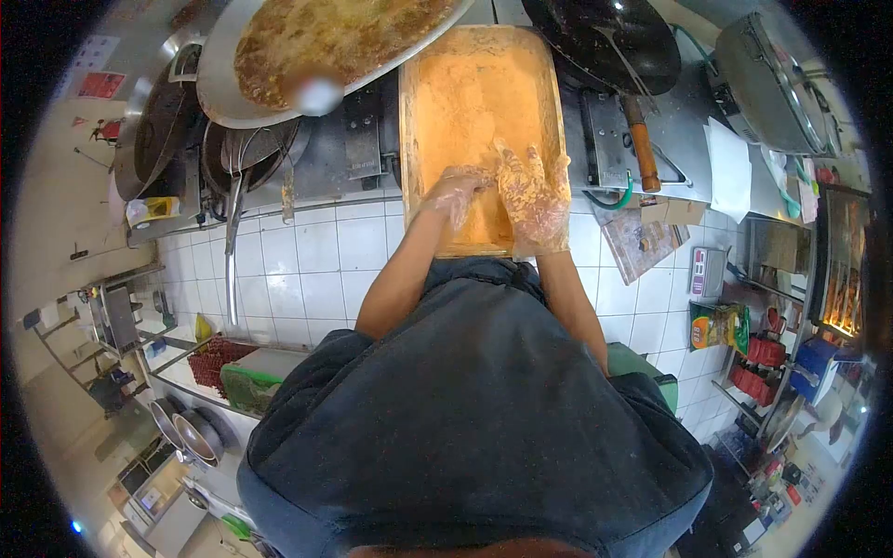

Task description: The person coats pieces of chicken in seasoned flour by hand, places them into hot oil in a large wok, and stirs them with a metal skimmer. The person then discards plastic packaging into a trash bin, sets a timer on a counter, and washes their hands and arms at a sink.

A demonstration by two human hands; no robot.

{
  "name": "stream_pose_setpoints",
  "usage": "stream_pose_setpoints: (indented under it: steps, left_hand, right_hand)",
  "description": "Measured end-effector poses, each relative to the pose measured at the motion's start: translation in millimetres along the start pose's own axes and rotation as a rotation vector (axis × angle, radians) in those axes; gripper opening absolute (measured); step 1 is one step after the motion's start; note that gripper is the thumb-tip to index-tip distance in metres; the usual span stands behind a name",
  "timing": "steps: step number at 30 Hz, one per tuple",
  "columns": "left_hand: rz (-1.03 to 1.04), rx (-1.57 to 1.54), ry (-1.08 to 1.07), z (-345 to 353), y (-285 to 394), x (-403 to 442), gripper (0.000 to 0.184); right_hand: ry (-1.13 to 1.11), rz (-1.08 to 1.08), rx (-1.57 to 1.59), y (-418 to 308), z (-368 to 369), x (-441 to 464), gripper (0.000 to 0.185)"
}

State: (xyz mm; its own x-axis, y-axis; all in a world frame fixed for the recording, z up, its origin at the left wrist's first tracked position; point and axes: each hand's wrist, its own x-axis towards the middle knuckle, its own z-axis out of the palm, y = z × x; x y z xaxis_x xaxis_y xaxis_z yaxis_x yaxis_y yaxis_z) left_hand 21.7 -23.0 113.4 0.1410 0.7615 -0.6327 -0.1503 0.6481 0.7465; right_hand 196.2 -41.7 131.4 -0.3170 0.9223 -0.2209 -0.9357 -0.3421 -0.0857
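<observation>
Powder (470,102) lies in the tray (407,139) at twelve o'clock, plenty left. My right hand (535,202) is open, already caked with it; my left hand (450,193) curls, maybe empty, I can't tell.

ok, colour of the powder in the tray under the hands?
Light orange; the powder shows best in the head view.

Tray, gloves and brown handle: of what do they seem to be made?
Tray: perhaps metal, from its thin rim, but powder hides the finish.
Gloves: probably thin, clear plastic; they look wrinkled, shiny and see-through.
Brown handle: likely smooth wood, from its warm colour and rounded shape.
</observation>
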Motion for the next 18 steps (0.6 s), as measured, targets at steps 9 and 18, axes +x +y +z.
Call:
stream_pose_setpoints:
  steps: [9, 18]
  left_hand:
    - [0.172, -0.292, 0.078, 16, 31, 5, 0.018]
    - [0.201, -0.139, 0.056, 32, 54, 6, 0.04]
  right_hand:
    - [0.093, 0.178, 0.028, 0, 29, -9, 0.065]
    - [0.251, 0.26, -0.086, 4, 31, -16, 0.057]
